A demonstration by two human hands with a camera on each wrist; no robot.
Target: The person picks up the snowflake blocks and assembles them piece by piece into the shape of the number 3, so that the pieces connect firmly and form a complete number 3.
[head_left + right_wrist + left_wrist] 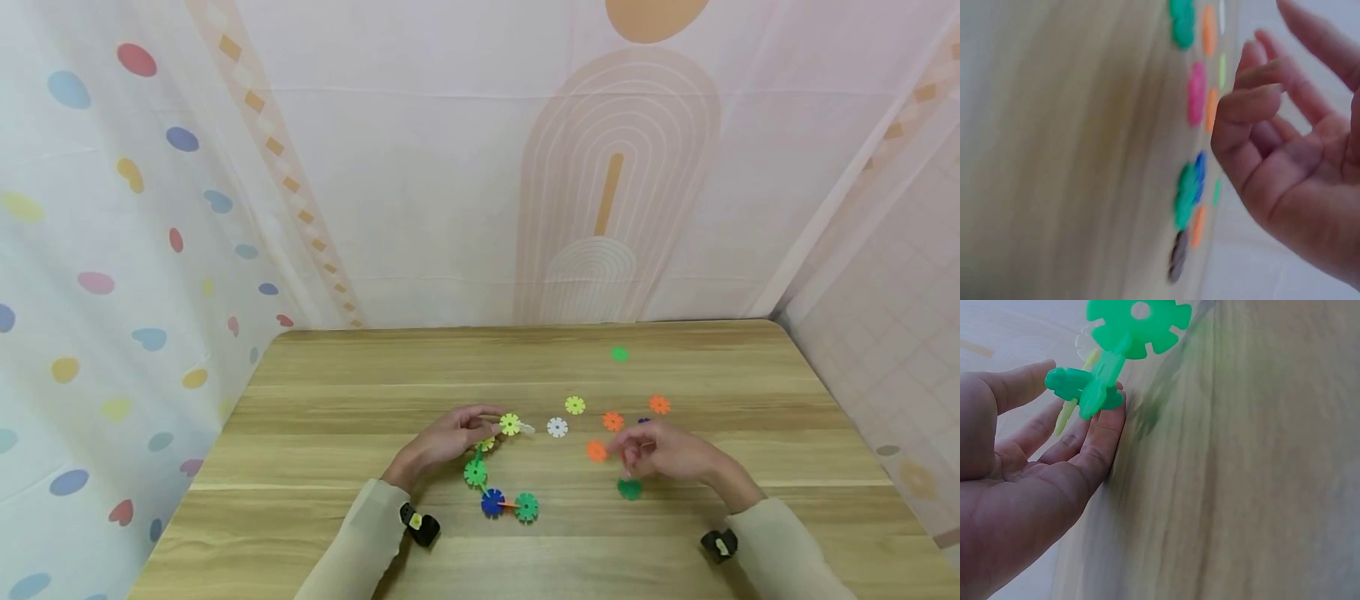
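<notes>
Left wrist: disc chain [1110,369] against fingers [1094,440]

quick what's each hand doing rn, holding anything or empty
Left hand: pinches the joined chain of snowflake discs at its yellow-green end.
Right hand: fingers loosely curled, holding nothing, above the loose orange disc.

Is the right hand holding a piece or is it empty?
Empty, it seems. The right hand shows loosely curled fingers and a bare palm in the wrist view, hovering near the orange piece.
</notes>
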